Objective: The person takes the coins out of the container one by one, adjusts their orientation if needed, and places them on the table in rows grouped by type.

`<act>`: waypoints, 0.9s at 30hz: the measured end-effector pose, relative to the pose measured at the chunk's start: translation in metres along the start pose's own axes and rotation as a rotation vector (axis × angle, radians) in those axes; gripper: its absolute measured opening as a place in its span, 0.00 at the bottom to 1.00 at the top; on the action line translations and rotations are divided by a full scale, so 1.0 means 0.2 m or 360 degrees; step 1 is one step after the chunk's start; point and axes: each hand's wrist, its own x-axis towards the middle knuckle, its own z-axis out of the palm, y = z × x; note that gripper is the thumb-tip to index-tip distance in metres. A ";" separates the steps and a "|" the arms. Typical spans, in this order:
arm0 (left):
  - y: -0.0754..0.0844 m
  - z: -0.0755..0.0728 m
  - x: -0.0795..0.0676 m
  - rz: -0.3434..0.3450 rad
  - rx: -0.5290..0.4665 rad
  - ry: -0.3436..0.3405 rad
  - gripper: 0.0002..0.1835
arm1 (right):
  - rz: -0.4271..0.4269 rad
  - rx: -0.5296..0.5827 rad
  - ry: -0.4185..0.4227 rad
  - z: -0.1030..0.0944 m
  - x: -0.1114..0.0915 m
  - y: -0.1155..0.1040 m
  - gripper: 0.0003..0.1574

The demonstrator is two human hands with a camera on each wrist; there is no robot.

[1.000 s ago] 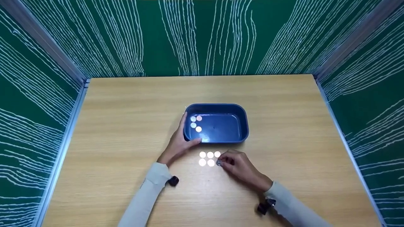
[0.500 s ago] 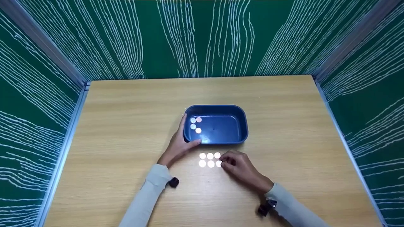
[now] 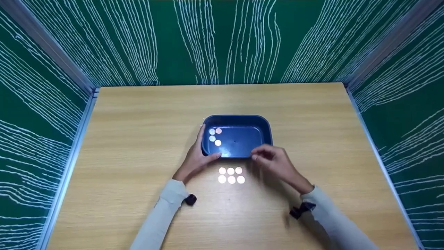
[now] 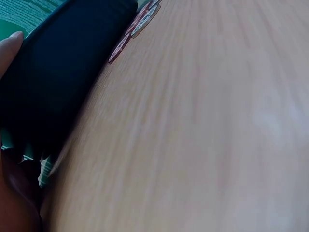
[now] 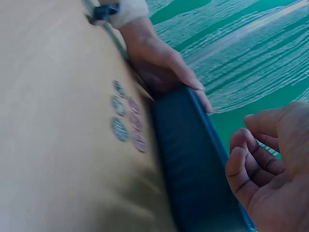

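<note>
R hand (image 3: 277, 161), ctr-right of head view, is at the btm-right part of the blue plastic bin (image 3: 237, 116), fingertips over or at its front rim; can't tell if they touch. Fingers loosely bent, thumb & index tips close together; right wrist view shows them bent too, w/ a small gap. L hand (image 3: 196, 159), just left of ctr, grips the bin's left end: fingers along the outer left wall, thumb over the front rim at btm-left corner.

Bin sits mid-frame, flat on the table. Inside, toward its left end, 4 round coin-like discs (image 3: 218, 142): 2 pale ones stacked vertically in frame, a pinkish one beside the upper, a yellowish one right of & a bit below the lower.

Just below the bin, ctr of frame, 6 more discs (image 3: 231, 179) lie flat in 2 rows of 3; glare whitens them in head view. Right wrist view: row nearer the bin reddish, other row silvery, w/ patterned faces.

Further out: grey sleeves (image 3: 156, 215) at btm left & btm right, dark wrist devices (image 3: 190, 199) on both. Light wood tabletop (image 3: 149, 121) all round; green walls (image 3: 166, 41) w/ wavy white lines at top & both sides.
</note>
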 end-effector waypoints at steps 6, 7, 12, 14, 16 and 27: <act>0.01 -0.01 -0.01 -0.0032 -0.0006 0.0013 0.70 | -0.0010 -0.0060 -0.0084 -0.04 0.13 -0.02 0.09; 0.01 -0.01 -0.01 -0.0034 -0.0007 0.0017 0.69 | -0.0019 -0.0087 -0.0103 -0.04 0.15 -0.02 0.10; 0.00 -0.02 -0.01 -0.0040 0.0002 0.0018 0.70 | -0.0027 -0.0251 -0.0194 -0.02 0.26 -0.04 0.11; 0.00 -0.02 -0.02 -0.0047 0.0005 0.0017 0.70 | -0.0031 -0.0300 -0.0243 -0.01 0.31 -0.04 0.11; 0.00 -0.02 -0.02 -0.0048 0.0000 0.0019 0.70 | -0.0036 -0.0341 -0.0299 0.00 0.36 -0.04 0.11; 0.00 0.00 0.00 -0.0016 -0.0018 -0.0013 0.71 | -0.0028 -0.0548 -0.0646 0.01 0.60 -0.01 0.15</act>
